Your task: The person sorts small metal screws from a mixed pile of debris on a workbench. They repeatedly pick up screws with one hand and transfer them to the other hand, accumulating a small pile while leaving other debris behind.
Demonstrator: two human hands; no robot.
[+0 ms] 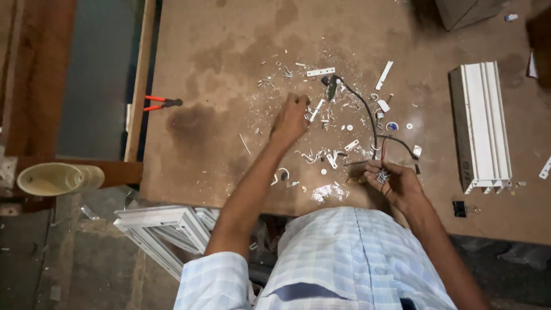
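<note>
My left hand [291, 119] reaches out over the brown worktable [229, 69], its fingers pinched at a small white plastic piece [316, 109] among the scattered bits. My right hand [393, 181] is near the table's front edge, cupped around a small bunch of screws [381, 175]. A black cable [367, 109] curves from a dark plug at the middle of the table down to my right hand. Many white plastic scraps and small screws [321, 155] lie between the two hands.
A long white plastic channel section [482, 123] lies at the right. Red-handled pliers [160, 103] rest at the table's left edge. A black binder clip [459, 208] sits near the front edge. White frame pieces [166, 227] and a cream tube [54, 178] are below left.
</note>
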